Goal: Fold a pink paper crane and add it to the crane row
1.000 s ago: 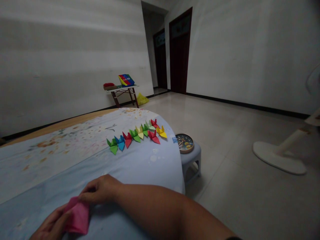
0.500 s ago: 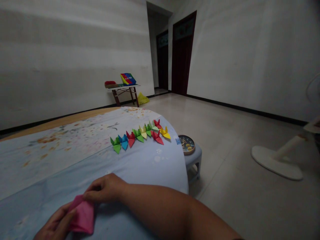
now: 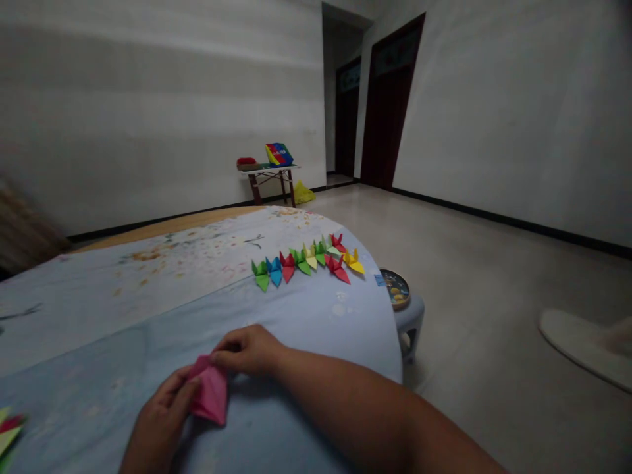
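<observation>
head view: left hand [image 3: 162,413], right hand [image 3: 249,349] tight on pink paper [image 3: 212,396]

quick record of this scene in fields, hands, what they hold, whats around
left hand: fingers on the left edge of the pink folded paper
right hand: pinches the paper's top corner
surface: pale blue cloth
farther on cloth: row of coloured paper cranes
beside cloth edge: clock lying on a small stool
far wall: low table with a colourful box
</observation>
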{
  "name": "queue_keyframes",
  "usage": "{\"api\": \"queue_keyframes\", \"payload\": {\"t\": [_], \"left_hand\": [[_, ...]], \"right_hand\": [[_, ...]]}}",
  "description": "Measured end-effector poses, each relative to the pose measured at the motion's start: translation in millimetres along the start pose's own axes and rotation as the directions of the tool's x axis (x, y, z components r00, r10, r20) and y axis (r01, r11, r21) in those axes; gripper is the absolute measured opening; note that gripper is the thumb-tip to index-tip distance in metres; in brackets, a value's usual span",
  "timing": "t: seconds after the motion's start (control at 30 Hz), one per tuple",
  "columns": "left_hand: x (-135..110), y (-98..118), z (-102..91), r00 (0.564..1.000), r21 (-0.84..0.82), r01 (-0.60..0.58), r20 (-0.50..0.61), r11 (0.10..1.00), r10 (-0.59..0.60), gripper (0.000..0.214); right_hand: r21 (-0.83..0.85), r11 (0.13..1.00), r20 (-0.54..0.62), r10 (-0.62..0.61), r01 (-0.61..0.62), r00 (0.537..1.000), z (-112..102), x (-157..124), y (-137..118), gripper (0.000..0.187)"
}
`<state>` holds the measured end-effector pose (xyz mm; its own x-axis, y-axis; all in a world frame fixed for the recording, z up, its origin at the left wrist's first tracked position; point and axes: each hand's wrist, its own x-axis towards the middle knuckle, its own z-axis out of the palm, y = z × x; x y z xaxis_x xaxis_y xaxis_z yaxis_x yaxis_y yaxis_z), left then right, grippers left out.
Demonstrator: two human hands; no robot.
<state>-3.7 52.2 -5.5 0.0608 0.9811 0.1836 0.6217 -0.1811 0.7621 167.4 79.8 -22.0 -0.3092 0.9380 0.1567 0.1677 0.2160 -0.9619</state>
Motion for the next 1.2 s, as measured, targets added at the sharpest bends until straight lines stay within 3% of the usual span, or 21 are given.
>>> {"api": "queue_keyframes", "payload": {"t": [0.13, 0.33, 0.6, 0.93, 1.2], "left_hand": [[-12.5, 25.8, 0.0, 0.991, -0.235, 0.130, 0.063, 0.963, -0.118, 0.033], [-16.0, 28.1, 5.4, 0.979, -0.381, 0.199, 0.041, 0.903, -0.198, 0.033], [-15.7, 25.7, 7.5, 0.989, -0.423, 0.147, 0.051, 0.894, -0.139, 0.031], [-16.2, 25.6, 4.2, 0.989, -0.401, 0.145, 0.034, 0.905, -0.144, 0.032], [-15.7, 16.2, 7.6, 0.986, -0.437, 0.143, -0.019, 0.888, -0.168, 0.037]], "right_hand": [[0.056, 0.998, 0.012, 0.016, -0.017, 1.000, -2.3, -3.4, -5.7, 0.024], [0.018, 1.000, -0.078, 0.002, -0.001, 0.997, -10.1, -8.1, -19.6, 0.032], [-0.378, 0.924, -0.111, -0.114, 0.065, 0.987, 0.1, -19.4, -31.4, 0.056], [-0.448, 0.864, 0.046, -0.234, 0.229, 0.971, -1.7, -19.8, -25.8, 0.062], [-0.444, 0.846, 0.041, -0.308, 0.293, 0.950, -4.9, -20.5, -19.7, 0.062]]}}
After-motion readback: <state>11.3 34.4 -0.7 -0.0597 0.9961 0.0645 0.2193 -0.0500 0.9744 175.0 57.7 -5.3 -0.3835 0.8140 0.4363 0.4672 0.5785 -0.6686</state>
